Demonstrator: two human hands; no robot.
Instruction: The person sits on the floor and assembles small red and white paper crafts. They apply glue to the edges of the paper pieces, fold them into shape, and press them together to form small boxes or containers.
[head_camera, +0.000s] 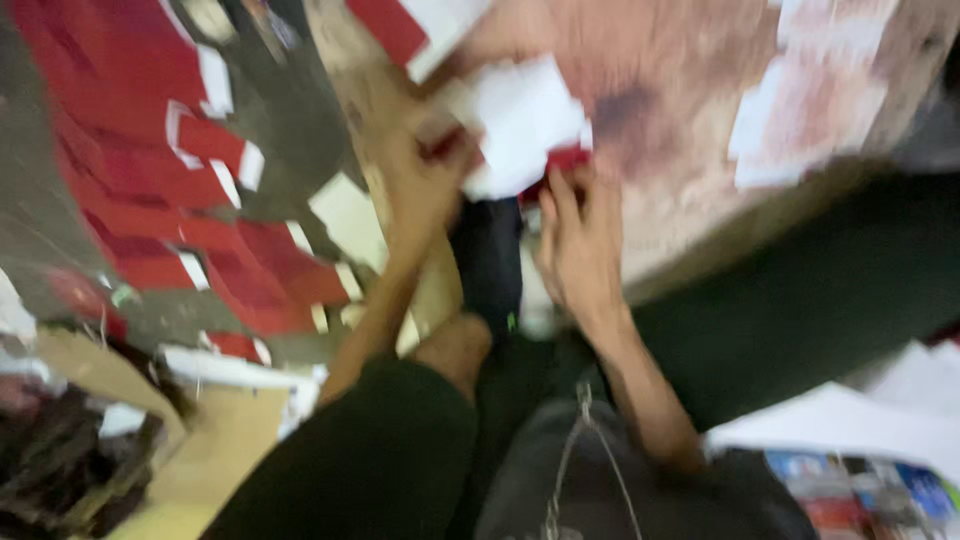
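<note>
The view is heavily motion-blurred. The left hand (425, 175) is closed on the left edge of a white sheet (520, 125), fingers curled around it. The right hand (580, 240) sits just below the sheet with fingers extended upward, fingertips touching a red piece (562, 160) under the sheet's lower edge; whether they grip it cannot be determined. The sheet lies above both hands, over a pinkish board (690, 110). Red and white cut pieces (170, 170) cover the floor at left.
</note>
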